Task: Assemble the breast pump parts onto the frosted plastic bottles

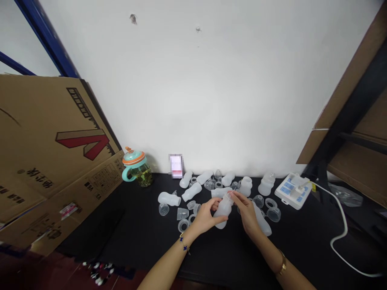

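Note:
A frosted white baby bottle (223, 213) is tilted in my left hand (207, 215), its thumb and fingers wrapped round the body. At the bottle's top, the fingers of my right hand (246, 211) are closed in a pinch. What small part lies under those fingertips is hidden. Beside and partly behind my right hand rests another frosted bottle (262, 221) on its side. Left of my left hand lie a clear cup-shaped cap (182, 214) and a white collar ring (183, 225). Clear domed caps (273, 214) and another ring (271, 203) sit to the right.
Several more bottles (169, 199) lie or stand on the black table (145, 245). A teapot (137, 167) with a teal handle and a blurred phone-like screen (176, 166) stand by the wall. At right is a power strip (293, 191) with a white cable (344, 225). A cardboard box (45, 161) borders the left.

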Demonstrator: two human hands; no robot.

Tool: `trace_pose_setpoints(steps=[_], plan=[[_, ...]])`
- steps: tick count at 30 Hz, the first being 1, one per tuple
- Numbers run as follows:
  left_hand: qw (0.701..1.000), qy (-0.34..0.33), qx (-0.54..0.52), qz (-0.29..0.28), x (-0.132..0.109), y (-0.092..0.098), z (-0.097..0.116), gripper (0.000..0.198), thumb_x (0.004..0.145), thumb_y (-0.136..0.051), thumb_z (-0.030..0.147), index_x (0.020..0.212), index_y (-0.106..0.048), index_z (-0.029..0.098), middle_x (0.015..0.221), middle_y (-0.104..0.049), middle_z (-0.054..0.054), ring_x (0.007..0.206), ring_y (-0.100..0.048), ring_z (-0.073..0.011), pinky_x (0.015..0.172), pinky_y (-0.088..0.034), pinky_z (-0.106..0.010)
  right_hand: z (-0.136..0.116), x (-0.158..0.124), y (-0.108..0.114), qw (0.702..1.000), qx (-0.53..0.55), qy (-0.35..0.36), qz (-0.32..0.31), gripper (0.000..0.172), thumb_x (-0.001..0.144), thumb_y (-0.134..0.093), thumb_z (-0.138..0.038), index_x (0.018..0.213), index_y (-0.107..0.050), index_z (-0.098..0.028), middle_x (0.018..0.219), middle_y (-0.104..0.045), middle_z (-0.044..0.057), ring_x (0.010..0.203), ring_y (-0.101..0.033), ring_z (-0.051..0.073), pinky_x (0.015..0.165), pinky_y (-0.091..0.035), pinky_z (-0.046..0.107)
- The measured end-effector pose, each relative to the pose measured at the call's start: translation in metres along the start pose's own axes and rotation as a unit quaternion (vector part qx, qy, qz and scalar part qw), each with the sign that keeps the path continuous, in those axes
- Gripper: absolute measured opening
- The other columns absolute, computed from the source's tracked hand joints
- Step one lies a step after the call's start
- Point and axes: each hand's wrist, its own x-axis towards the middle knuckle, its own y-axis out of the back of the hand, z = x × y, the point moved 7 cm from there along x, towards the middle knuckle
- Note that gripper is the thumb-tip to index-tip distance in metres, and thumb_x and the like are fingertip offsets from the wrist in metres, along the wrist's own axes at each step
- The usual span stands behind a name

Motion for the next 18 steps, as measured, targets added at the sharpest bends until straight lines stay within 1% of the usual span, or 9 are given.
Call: trace_pose_setpoints(steps=[4,7,10,12,15,18], plan=[[1.0,0.015,-0.012,0.003,0.0,-0.001,-0.002,0.052,0.071,-0.082,0.036,0.118,-0.064,0.021,0.097,-0.07,-0.004,0.087,-0.064,-0.021,0.083,-0.052,-0.032,-0.001,0.002,0.007,0.999,0.024,-0.008,0.029,0.031,0.073,-0.078,-0.05,0.093,-0.08,-0.028,0.106,-0.077,0.003,0.103,-0.068,0.03,0.081,-0.056,0.037],[0.998,0.023,-0.053,0.004,0.001,-0.002,-0.005,0.053,0.072,-0.082,0.036,0.119,-0.061,0.021,0.099,-0.071,-0.004,0.089,-0.066,-0.0212,0.084,-0.052,-0.033,-0.001,0.005,0.012,0.997,0.069,-0.015,0.043,0.034,0.072,-0.079,-0.051,0.093,-0.079,-0.025,0.105,-0.076,0.005,0.101,-0.068,0.029,0.077,-0.057,0.036],[0.994,0.035,-0.108,-0.002,0.002,-0.003,-0.009,0.054,0.073,-0.082,0.038,0.12,-0.059,0.021,0.101,-0.072,-0.005,0.095,-0.068,-0.0226,0.086,-0.052,-0.034,0.001,0.009,0.014,0.994,0.105,-0.026,0.033,0.034,0.074,-0.078,-0.052,0.093,-0.077,-0.023,0.106,-0.076,0.006,0.099,-0.069,0.029,0.078,-0.058,0.038],[0.99,0.049,-0.132,-0.001,0.003,-0.002,-0.011,0.057,0.073,-0.082,0.042,0.12,-0.059,0.021,0.102,-0.072,-0.007,0.096,-0.068,-0.0232,0.087,-0.052,-0.034,0.004,0.01,0.012,0.992,0.121,-0.039,0.018,0.034,0.076,-0.076,-0.053,0.091,-0.076,-0.022,0.103,-0.076,0.006,0.096,-0.07,0.029,0.081,-0.059,0.04],[0.985,0.062,-0.162,0.003,0.005,-0.001,-0.013,0.061,0.07,-0.083,0.047,0.12,-0.059,0.019,0.101,-0.071,-0.008,0.095,-0.068,-0.0234,0.086,-0.053,-0.035,0.008,0.009,0.009,0.987,0.148,-0.063,0.001,0.034,0.076,-0.076,-0.053,0.089,-0.075,-0.021,0.098,-0.076,0.007,0.092,-0.072,0.028,0.084,-0.059,0.041],[0.982,0.06,-0.179,0.006,0.005,-0.001,-0.013,0.062,0.069,-0.084,0.048,0.118,-0.06,0.019,0.1,-0.071,-0.008,0.094,-0.068,-0.023,0.086,-0.053,-0.035,0.011,0.007,0.006,0.981,0.178,-0.08,-0.001,0.033,0.075,-0.079,-0.049,0.091,-0.075,-0.02,0.099,-0.076,0.007,0.089,-0.072,0.026,0.085,-0.059,0.04]])
